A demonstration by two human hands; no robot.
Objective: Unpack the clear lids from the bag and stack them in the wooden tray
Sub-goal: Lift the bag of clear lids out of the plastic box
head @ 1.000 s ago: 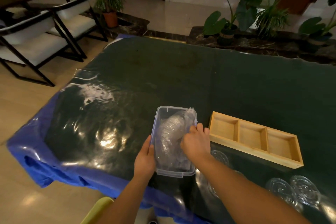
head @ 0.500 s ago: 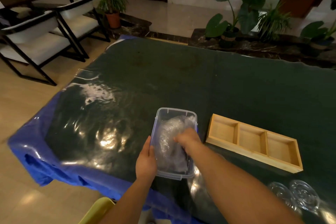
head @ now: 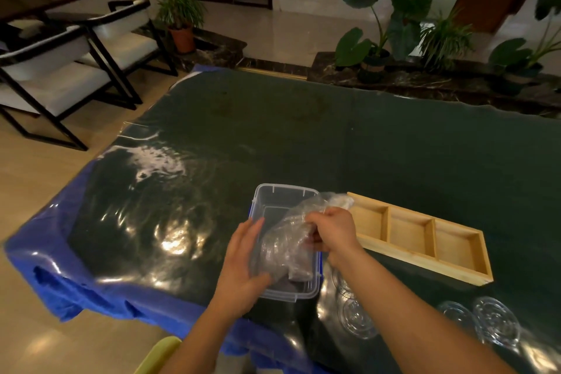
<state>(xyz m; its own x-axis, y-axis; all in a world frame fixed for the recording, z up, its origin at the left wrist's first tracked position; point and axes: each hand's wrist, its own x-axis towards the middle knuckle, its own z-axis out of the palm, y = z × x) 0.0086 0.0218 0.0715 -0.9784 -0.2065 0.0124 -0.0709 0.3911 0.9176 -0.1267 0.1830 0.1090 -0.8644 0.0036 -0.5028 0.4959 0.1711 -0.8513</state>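
Bag (head: 285,240) lifts from the box (head: 285,200): our right hand (head: 332,229) pinches it, our left hand (head: 243,264), fingers open, steadies the box's near-left side.

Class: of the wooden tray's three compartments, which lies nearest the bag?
The leftmost compartment of the wooden tray; the clear bag reaches its corner, the others lie further right.

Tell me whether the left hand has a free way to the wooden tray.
Probably not directly: the left hand is beside the plastic box, and the right hand gripping the bag lies between it and the wooden tray.
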